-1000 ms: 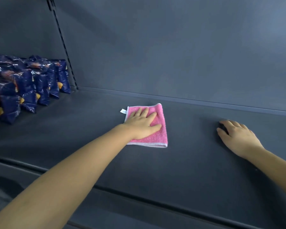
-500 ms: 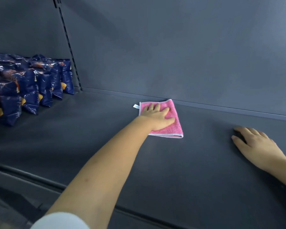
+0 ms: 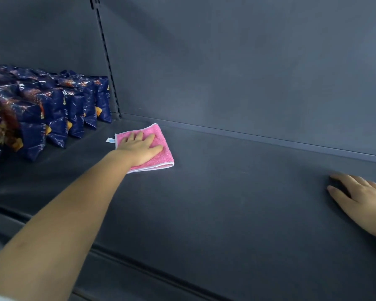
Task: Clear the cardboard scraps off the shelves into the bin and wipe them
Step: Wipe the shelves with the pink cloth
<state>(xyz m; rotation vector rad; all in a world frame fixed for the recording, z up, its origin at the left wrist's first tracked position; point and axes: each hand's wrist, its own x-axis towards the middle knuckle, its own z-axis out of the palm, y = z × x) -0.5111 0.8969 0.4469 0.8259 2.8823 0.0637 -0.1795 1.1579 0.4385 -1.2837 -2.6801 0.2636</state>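
A folded pink cloth point(image 3: 163, 153) lies flat on the dark grey shelf point(image 3: 226, 203), near the back wall and left of centre. My left hand point(image 3: 139, 148) presses down on the cloth with its fingers straight and spread. My right hand point(image 3: 360, 198) rests palm down on the bare shelf at the far right, fingers extended, holding nothing. No cardboard scraps and no bin are in view.
Several dark blue snack bags point(image 3: 52, 114) stand in a row at the left end of the shelf, close to the cloth. A slotted upright point(image 3: 105, 57) runs up the back wall behind them. The shelf's front lip point(image 3: 139, 266) crosses the bottom.
My left hand has slid the pink cloth back toward the rear wall and then left toward the snack bags. My right hand has stayed flat on the shelf.
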